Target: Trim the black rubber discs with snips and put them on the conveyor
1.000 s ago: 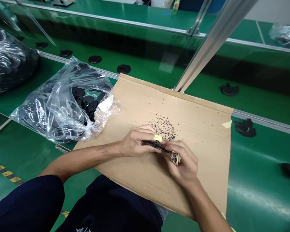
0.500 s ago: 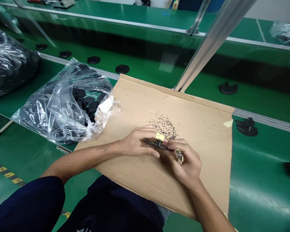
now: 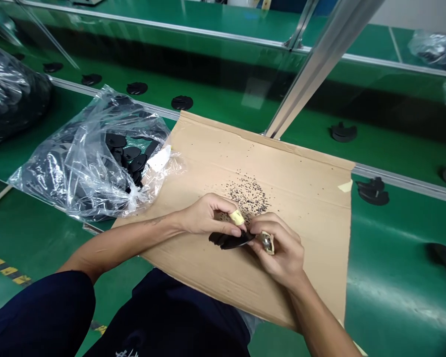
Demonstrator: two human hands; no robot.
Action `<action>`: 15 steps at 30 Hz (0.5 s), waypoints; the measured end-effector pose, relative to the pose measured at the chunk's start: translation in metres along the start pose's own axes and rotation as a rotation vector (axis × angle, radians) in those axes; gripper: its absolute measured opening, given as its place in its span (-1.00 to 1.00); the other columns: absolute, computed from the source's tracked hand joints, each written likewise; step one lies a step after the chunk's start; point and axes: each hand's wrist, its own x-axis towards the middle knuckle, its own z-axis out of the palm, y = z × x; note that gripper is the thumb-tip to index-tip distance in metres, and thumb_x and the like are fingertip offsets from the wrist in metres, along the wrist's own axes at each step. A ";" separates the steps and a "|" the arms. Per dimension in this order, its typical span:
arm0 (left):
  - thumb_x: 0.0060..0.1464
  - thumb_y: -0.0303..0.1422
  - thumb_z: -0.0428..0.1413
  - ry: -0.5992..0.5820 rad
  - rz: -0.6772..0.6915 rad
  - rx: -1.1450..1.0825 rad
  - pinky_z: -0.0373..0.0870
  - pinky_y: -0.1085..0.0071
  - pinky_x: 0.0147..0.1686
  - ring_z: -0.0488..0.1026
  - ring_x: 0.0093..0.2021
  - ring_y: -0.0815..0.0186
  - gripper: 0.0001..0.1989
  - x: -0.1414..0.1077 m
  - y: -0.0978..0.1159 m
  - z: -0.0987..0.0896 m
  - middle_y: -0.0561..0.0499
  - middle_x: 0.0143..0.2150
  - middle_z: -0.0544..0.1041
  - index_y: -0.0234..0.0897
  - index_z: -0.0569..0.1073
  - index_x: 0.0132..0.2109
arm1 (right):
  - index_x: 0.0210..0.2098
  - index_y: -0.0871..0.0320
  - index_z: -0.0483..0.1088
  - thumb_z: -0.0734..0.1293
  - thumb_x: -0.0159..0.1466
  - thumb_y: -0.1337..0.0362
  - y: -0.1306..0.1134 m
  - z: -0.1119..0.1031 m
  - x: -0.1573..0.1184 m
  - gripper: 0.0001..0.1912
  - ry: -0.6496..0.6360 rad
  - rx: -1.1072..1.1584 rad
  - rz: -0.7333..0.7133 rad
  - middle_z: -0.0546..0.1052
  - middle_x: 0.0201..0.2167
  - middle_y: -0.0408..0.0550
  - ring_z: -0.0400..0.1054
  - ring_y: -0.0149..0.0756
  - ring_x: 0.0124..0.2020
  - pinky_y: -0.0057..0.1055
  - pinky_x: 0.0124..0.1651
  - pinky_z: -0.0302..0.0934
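Note:
My left hand (image 3: 211, 215) pinches a thin black plastic disc (image 3: 228, 242) between thumb and fingers, just above the cardboard (image 3: 223, 277). Yellow tape wraps one of its fingers. At the disc's right edge is my right hand (image 3: 280, 250), its fingers closed. From that fist sticks a small shiny metal tool (image 3: 267, 242) with a yellowish rim; its kind and working end are hidden. Just beyond both hands, many tiny black bits (image 3: 247, 193) lie scattered over the cardboard.
Left of the cardboard lies a clear plastic bag (image 3: 85, 163) with several black discs. A bigger filled bag (image 3: 11, 99) sits farther left. Black parts (image 3: 182, 102) rest along the green belt. A metal post (image 3: 319, 74) rises behind the cardboard. More black parts (image 3: 372, 191) lie at right.
The black part has tilted from edge-on to showing its broad face, and shifted slightly left and down. My left thumb now presses on it. The whole view has shifted a little.

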 end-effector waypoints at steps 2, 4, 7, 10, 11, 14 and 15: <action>0.06 -0.21 0.37 -0.014 0.016 0.018 0.51 0.46 -0.28 0.57 -0.31 0.36 -0.73 -0.001 0.001 0.000 -0.10 -0.34 0.62 -0.38 0.65 -0.30 | -0.20 0.08 0.42 0.38 0.29 0.42 0.001 0.000 -0.002 -0.87 -0.011 -0.024 -0.021 0.54 -0.29 -0.01 0.49 -0.21 -0.25 -0.27 -0.24 0.42; 0.09 -0.20 0.35 -0.020 0.018 0.056 0.48 0.48 -0.30 0.54 -0.33 0.37 -0.72 -0.002 0.002 0.001 -0.07 -0.37 0.60 -0.38 0.63 -0.31 | -0.20 0.08 0.42 0.37 0.29 0.42 0.002 0.000 -0.004 -0.86 -0.026 -0.036 -0.024 0.54 -0.29 0.00 0.49 -0.21 -0.27 -0.26 -0.24 0.42; 0.13 -0.15 0.31 -0.014 0.008 0.138 0.45 0.47 -0.31 0.50 -0.36 0.38 -0.68 -0.002 0.002 0.001 -0.05 -0.39 0.57 -0.37 0.60 -0.32 | -0.21 0.08 0.42 0.38 0.29 0.41 0.003 0.001 -0.003 -0.87 -0.036 -0.056 -0.007 0.55 -0.30 0.00 0.50 -0.19 -0.28 -0.25 -0.24 0.42; 0.21 -0.04 0.20 0.006 0.028 0.197 0.45 0.45 -0.27 0.50 -0.33 0.36 -0.58 0.001 0.001 0.001 -0.06 -0.37 0.57 -0.38 0.59 -0.28 | -0.22 0.07 0.41 0.40 0.27 0.40 0.004 0.003 -0.001 -0.87 0.023 -0.076 0.022 0.55 -0.32 -0.02 0.48 -0.21 -0.31 -0.27 -0.27 0.42; 0.25 0.02 0.12 0.004 0.043 0.198 0.46 0.42 -0.23 0.52 -0.28 0.33 -0.52 0.001 0.001 0.000 -0.09 -0.33 0.58 -0.38 0.59 -0.23 | -0.22 0.07 0.41 0.40 0.27 0.40 0.004 0.003 -0.001 -0.87 0.059 -0.086 0.031 0.54 -0.33 -0.03 0.47 -0.23 -0.33 -0.28 -0.28 0.41; 0.21 0.11 0.08 0.001 0.128 0.251 0.49 0.33 -0.11 0.54 -0.13 0.25 -0.42 0.001 -0.001 0.001 -0.16 -0.17 0.60 -0.36 0.58 -0.06 | -0.20 0.07 0.41 0.37 0.28 0.45 0.006 0.003 0.000 -0.84 0.122 -0.139 0.014 0.52 -0.32 -0.05 0.47 -0.25 -0.32 -0.29 -0.29 0.40; 0.19 0.06 0.15 0.016 0.166 0.304 0.49 0.32 -0.10 0.54 -0.12 0.24 -0.47 0.000 -0.002 0.002 -0.15 -0.16 0.59 -0.36 0.57 -0.03 | -0.19 0.07 0.41 0.37 0.27 0.45 0.006 0.003 0.000 -0.82 0.113 -0.160 -0.005 0.53 -0.31 -0.04 0.47 -0.24 -0.31 -0.29 -0.28 0.40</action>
